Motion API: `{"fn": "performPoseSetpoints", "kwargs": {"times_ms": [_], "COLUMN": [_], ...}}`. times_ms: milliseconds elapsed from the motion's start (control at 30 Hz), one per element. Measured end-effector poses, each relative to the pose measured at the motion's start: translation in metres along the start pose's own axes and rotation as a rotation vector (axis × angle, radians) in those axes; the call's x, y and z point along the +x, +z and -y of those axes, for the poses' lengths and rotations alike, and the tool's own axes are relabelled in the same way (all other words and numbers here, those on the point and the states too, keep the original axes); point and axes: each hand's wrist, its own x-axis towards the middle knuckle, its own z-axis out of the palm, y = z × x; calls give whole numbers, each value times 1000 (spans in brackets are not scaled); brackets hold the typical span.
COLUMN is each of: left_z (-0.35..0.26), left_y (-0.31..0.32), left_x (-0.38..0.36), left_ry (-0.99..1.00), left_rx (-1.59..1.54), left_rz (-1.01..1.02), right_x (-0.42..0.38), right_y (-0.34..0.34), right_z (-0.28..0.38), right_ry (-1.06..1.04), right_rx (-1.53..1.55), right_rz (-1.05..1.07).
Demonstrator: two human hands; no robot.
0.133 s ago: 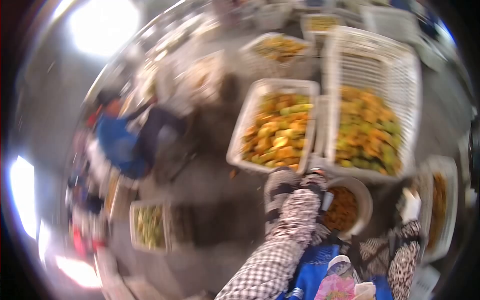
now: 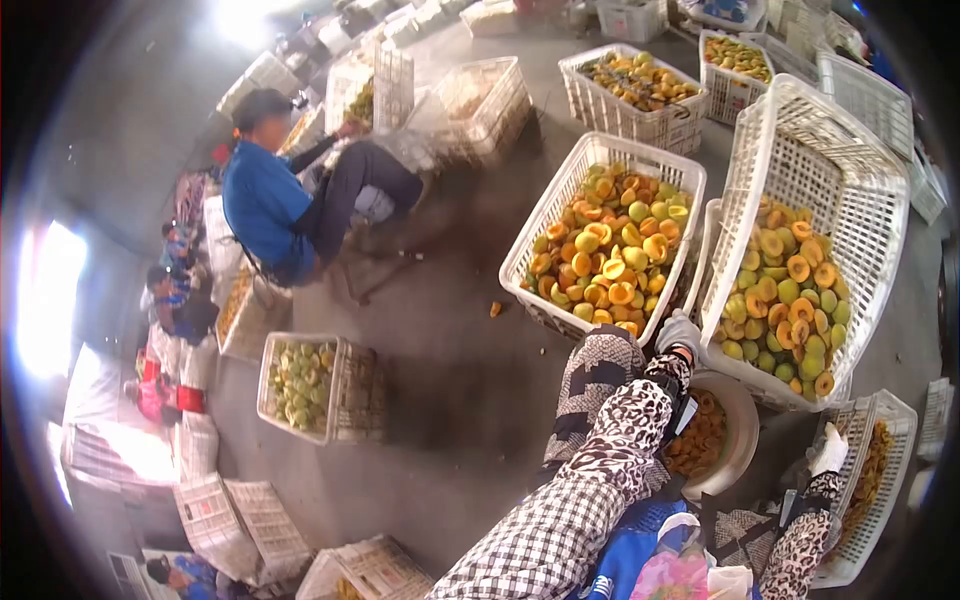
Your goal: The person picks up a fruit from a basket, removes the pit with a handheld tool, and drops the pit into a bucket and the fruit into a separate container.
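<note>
My left hand (image 2: 678,334), in a grey-white glove, is closed at the near right corner of a white plastic crate (image 2: 519,240) heaped with halved apricots (image 2: 610,250). My right hand (image 2: 829,451), in a white glove, is at the left rim of another white crate (image 2: 893,480), holding orange fruit pieces; its fingers seem curled on that rim, partly hidden. Between my arms stands a pale round tub (image 2: 740,440) with orange fruit pieces in it. Beside my left hand, a tall white crate (image 2: 868,260) stands over more halved apricots (image 2: 785,300).
A seated person in a blue shirt (image 2: 265,205) works at crates on the left. A crate of greenish fruit (image 2: 350,390) stands on the floor. More fruit crates (image 2: 640,118) are at the back, and stacked crates (image 2: 245,530) lie at lower left. One apricot piece (image 2: 495,309) lies on the floor.
The view has shifted and sharpened, so the crates now appear further right. My left hand stays at the crate corner and my right hand at the right crate.
</note>
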Motion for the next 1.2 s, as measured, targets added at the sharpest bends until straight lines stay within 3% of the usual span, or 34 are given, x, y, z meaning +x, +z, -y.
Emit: {"fn": "performPoseSetpoints", "kwargs": {"times_ms": [33,67,100,133,200,233,267,367,433,467,500,533,567,600,633,700,733,767,800,867,900,933,967,1000,1033,1067,1100,1167,1200], "left_z": [-16,-130,-136,-135,-119,-113,-97,-75,-62,-59,-57,-49,-41,-47,-60,-88,-106,-127,-134,-165,-161,-157,-153,-158,-164,-154,-158,-161,-152], "left_y": [10,4,16,8,-23,-3,19,30,3,-9,-19,-30,-35,-34,-35,-26,-14,-2,10,53,52,51,50,35,30,32,21,-10,-24], "left_x": [11,14,-2,1,29,44,58,51,15,4,-4,-4,-5,-21,-41,-79,-97,-109,-100,-57,-48,-39,-31,-65,-67,-43,-66,-124,-118], "left_ry": [46,300,315,338,400,421,582,632,611,541,499,577,651,773,876,1349,1503,1428,1446,1187,1220,1256,1292,1154,1135,1404,1404,899,985], "left_rx": [31,-226,-235,-228,-121,-97,26,113,105,120,188,45,-103,-440,-795,-477,-296,80,85,826,720,614,510,547,533,283,308,-647,-639], "left_rz": [-55,-121,-103,-115,-203,-185,-289,-227,-169,-128,-120,-225,-335,-417,-490,-681,-650,-552,-546,-393,-383,-369,-354,-189,-146,-274,-290,399,486], "right_x": [27,64,76,102,113,80,82,28,59,51,32,20,13,-3,-11,-72,-99,-123,-134,-137,-127,-132,-159,-153,-129,-98,-64,-33,-18], "right_y": [1,-23,-62,-57,-7,-6,-10,-2,-6,0,11,17,22,14,4,-23,-34,-39,-35,-47,-41,-59,-67,-92,-115,-141,-168,-210,-227], "right_z": [10,135,131,128,106,105,89,78,35,23,25,28,35,57,76,141,160,176,180,167,163,162,185,187,193,186,172,153,132], "right_ry": [-1,-399,-445,-616,-1097,-988,-972,-1165,-892,-598,-204,-103,-131,-247,-533,-481,-494,-541,-582,-591,-1351,-935,-497,-521,-540,-584,-629,-289,-287], "right_rx": [-28,-38,-130,-388,-1416,-1087,-1069,-1110,-1016,-675,-22,254,368,97,-41,316,309,302,317,-124,-571,-279,36,-190,-414,-574,-733,-862,-964], "right_rz": [0,-1,26,-20,-124,-99,-127,-152,-4,22,4,-63,-132,-336,-529,-232,-169,-136,-92,-53,-393,-121,-17,-231,-411,-601,-772,-686,-709]}}
